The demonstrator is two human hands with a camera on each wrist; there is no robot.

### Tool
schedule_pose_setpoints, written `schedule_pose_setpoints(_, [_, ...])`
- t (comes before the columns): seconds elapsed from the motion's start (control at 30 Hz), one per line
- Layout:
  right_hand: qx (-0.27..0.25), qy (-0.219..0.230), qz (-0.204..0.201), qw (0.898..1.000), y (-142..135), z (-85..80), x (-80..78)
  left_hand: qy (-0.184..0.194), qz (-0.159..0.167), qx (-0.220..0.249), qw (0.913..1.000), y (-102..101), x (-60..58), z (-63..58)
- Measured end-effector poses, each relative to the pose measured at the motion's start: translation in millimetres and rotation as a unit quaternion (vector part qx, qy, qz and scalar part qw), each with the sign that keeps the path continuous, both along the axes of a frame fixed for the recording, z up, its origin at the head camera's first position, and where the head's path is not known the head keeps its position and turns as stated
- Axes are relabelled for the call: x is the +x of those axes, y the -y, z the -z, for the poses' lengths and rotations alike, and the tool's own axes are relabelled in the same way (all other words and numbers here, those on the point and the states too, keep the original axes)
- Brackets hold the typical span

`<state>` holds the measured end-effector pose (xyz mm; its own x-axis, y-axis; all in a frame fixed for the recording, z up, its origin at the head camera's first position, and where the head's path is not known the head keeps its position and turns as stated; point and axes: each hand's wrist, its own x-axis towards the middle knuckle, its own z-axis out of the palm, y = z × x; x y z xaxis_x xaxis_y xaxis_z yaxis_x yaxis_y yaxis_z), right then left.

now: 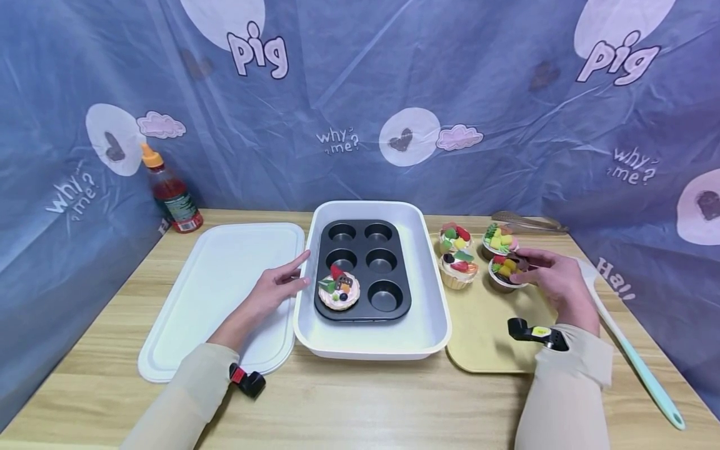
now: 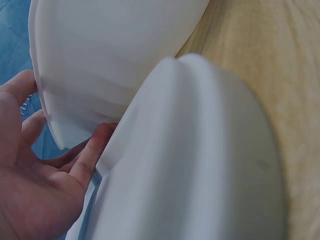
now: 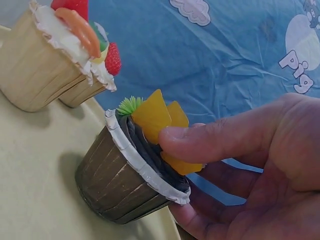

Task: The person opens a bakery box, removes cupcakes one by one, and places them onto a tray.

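My right hand (image 1: pixel 554 278) holds a chocolate cupcake (image 1: pixel 502 274) in a brown cup by its topping. In the right wrist view the thumb lies over the yellow pieces on the cupcake (image 3: pixel 132 165), with fingers behind. My left hand (image 1: pixel 278 284) has its index finger and thumb stretched to the left rim of a deep white tray (image 1: pixel 433 312). In the left wrist view a fingertip touches that tray's wall (image 2: pixel 200 150). Inside the tray lies a dark muffin pan (image 1: pixel 362 315); a decorated pale cupcake (image 1: pixel 339 294) sits in its front-left cup.
Two pale cupcakes, one behind another (image 1: pixel 458 272), and a second brown one (image 1: pixel 497 239) stand on a yellow board (image 1: pixel 484 350). A white board (image 1: pixel 225 281) lies left, a sauce bottle (image 1: pixel 177 200) behind it. Right are a spatula (image 1: pixel 635 353) and tongs (image 1: pixel 529 220).
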<state>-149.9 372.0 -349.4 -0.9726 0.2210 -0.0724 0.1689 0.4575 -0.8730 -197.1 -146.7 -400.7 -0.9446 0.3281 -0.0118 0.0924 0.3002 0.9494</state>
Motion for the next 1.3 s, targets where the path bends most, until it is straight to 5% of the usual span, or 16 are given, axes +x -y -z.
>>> schedule_pose_setpoints(0.73, [0.024,0.018,-0.009,1.0,-0.4,-4.3,0.5,0.001,-0.003,0.0,1.0,0.9,-2.7,1.9])
schedule_pose_setpoints(1.3, [-0.055,0.004,0.016,0.998,-3.9,-6.4,5.8,-0.002,-0.001,0.005,1.0,0.6,-3.0,2.8])
